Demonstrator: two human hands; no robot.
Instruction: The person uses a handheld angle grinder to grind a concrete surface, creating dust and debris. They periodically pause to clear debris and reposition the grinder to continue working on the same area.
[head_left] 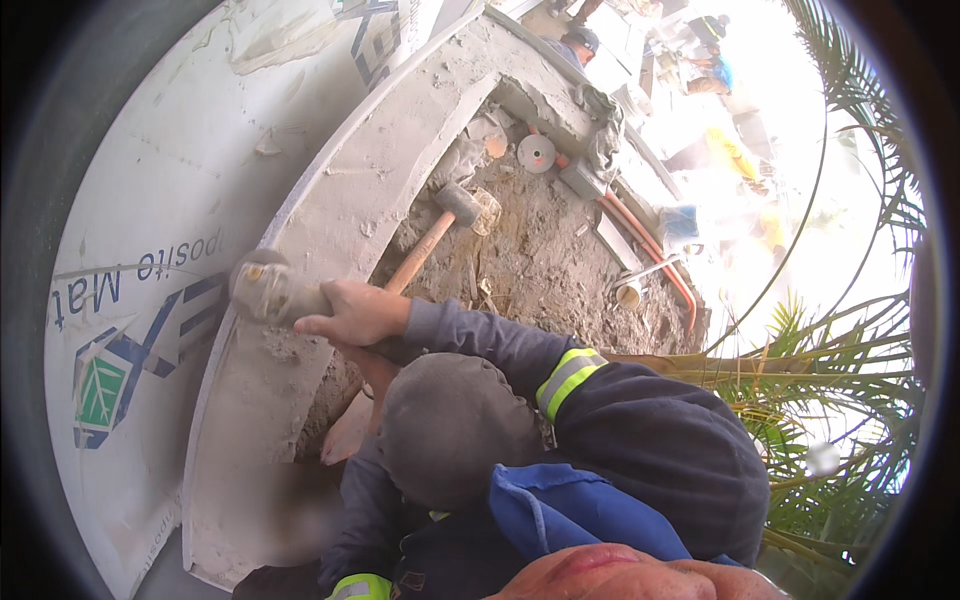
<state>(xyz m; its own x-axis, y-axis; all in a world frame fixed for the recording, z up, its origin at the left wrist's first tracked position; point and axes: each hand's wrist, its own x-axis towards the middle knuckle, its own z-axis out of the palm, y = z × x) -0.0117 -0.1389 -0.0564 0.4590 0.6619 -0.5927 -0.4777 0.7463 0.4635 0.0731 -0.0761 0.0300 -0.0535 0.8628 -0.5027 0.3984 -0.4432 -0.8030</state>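
Note:
My right hand [358,312] is wrapped round the back end of a dusty grey power tool that looks like an angle grinder [285,292]. The tool's round head lies over the outer edge of a curved, cement-coated wall [330,190]. My left hand [376,372] is just below the right one, close to the tool. Its fingers are mostly hidden, so its grip does not show. Inside the wall, beyond my hands, a mallet [425,245] with a grey head and wooden handle rests on the soil.
White printed sheeting [150,220] stands outside the wall, on the left. Soil [530,250] inside holds a cutting disc [536,153], a grey box [583,180] and orange pipes [640,230]. Palm fronds [800,380] hang at the right. Other people [710,75] are at the far right.

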